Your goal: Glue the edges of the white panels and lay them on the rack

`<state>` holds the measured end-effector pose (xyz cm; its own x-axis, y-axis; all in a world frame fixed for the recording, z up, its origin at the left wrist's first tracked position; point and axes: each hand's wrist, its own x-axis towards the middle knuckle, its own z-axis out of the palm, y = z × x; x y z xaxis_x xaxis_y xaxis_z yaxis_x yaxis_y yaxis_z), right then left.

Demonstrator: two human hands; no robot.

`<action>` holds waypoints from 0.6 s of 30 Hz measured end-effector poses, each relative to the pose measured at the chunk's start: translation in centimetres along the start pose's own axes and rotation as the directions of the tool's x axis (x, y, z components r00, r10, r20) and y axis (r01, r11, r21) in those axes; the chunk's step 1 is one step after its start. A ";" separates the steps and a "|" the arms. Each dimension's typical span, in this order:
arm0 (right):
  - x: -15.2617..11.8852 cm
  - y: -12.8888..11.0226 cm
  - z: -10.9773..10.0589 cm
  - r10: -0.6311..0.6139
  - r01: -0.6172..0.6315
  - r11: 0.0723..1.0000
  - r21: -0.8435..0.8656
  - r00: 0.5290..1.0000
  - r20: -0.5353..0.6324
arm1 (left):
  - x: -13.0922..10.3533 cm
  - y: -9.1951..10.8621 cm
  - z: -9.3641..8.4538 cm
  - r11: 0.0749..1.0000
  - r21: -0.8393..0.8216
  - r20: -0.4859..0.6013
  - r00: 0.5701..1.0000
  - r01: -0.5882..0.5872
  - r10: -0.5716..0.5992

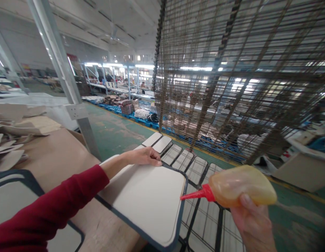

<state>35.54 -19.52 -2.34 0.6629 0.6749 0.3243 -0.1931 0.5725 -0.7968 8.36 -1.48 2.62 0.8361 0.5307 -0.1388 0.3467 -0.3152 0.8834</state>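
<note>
A cream panel (149,199) with rounded corners and a dark blue border lies in front of me, jutting past the table's edge. My left hand (148,156) is closed at the panel's far edge, thumb on top and fingers curled, pinching the border. In my right hand (253,218) is a squeeze bottle (241,185) of yellowish liquid, held tilted to the left. Its red nozzle tip touches or sits just over the panel's right edge, along the seam between cream face and border; which of the two I cannot tell.
A brown-topped table (96,227) carries another bordered panel (10,199) and cut cream pieces (10,154) at left. Several more panels (196,168) lie on a wire rack to the right. A tall wire mesh rack (204,70) rises behind, and a metal post (65,66) stands at left.
</note>
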 end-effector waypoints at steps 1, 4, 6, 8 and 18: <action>0.0 0.0 0.0 0.001 -0.001 1.000 -0.002 1.000 -0.010 | 0.0 -0.1 0.0 1.000 -0.017 -0.002 1.000 0.014 -0.014; -0.1 0.1 0.0 0.006 -0.006 1.000 -0.006 0.998 -0.059 | 0.1 -0.5 0.1 0.998 -0.046 -0.004 0.999 0.045 -0.045; -0.2 0.2 -0.1 0.003 -0.005 1.000 -0.018 0.997 -0.073 | 0.0 -0.7 0.0 0.997 -0.048 -0.008 0.999 0.052 -0.053; -0.3 0.4 -0.2 -0.006 0.004 0.999 -0.045 0.998 -0.061 | 0.0 -0.9 0.0 0.996 -0.053 -0.016 0.998 0.065 -0.066; -0.9 0.3 -0.2 -0.029 0.027 0.998 -0.051 0.999 -0.039 | -0.4 -1.0 0.1 0.991 -0.084 -0.038 0.994 0.103 -0.106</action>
<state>35.05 -20.06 -2.93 0.6959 0.6394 0.3270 -0.1381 0.5660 -0.8128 7.74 -1.42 1.76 0.7776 0.5910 -0.2147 0.3939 -0.1917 0.8989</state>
